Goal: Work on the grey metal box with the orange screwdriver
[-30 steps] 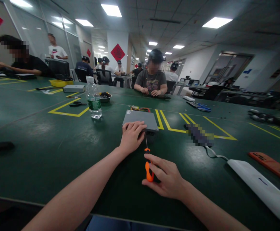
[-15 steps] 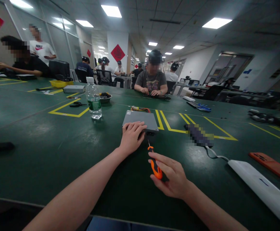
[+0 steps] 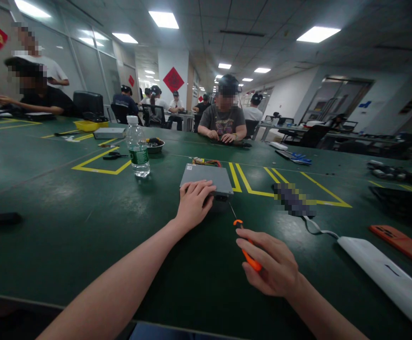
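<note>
A grey metal computer power supply (image 3: 206,177) lies on the green table in front of me, coloured wires (image 3: 206,163) bunched behind it and a socket on its near side. My left hand (image 3: 195,198) grips its near left part, fingers spread over the top and thumb bent down at the near face. In my right hand (image 3: 271,262) is a screwdriver (image 3: 250,259) with an orange and black handle, held between fingers and thumb. Its thin shaft slants up to the box's near right corner; whether the tip touches cannot be made out.
A water bottle (image 3: 138,151) stands left of the box, a metal bowl (image 3: 154,145) behind it. To the right lie a white power bank (image 3: 379,274) with a cable and an orange phone (image 3: 404,243). Across the table sits a person (image 3: 223,115).
My right hand and the screwdriver have shifted right, the tip now by the box's corner. My left hand stays put. A standing person at far left moved left; a dark object appears at the right edge.
</note>
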The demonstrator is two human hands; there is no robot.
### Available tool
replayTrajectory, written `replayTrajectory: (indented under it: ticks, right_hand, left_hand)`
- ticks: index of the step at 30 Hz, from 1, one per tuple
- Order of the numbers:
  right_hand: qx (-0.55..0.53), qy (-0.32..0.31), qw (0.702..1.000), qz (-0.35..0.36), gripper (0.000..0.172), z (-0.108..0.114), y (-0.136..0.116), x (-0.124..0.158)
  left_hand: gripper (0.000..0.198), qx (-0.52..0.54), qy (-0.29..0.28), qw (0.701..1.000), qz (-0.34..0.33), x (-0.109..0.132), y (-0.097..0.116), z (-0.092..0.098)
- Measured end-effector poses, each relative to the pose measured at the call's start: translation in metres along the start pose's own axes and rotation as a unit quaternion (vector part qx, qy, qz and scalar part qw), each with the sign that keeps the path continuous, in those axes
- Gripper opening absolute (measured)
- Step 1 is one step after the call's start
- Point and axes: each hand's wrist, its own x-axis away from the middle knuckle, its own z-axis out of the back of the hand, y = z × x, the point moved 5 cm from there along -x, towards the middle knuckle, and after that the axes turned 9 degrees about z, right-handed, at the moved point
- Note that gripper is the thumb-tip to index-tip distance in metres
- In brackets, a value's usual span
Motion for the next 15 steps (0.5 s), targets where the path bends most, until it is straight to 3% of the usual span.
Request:
replayTrajectory:
  ticks: [15]
  right_hand:
    - [0.018,-0.006,1.000,-0.007,0.028,-0.0024,0.0029,0.0005]
  left_hand:
    - [0.024,0.002,0.003,1.000,-0.004,0.0000,-0.0003,-0.0001]
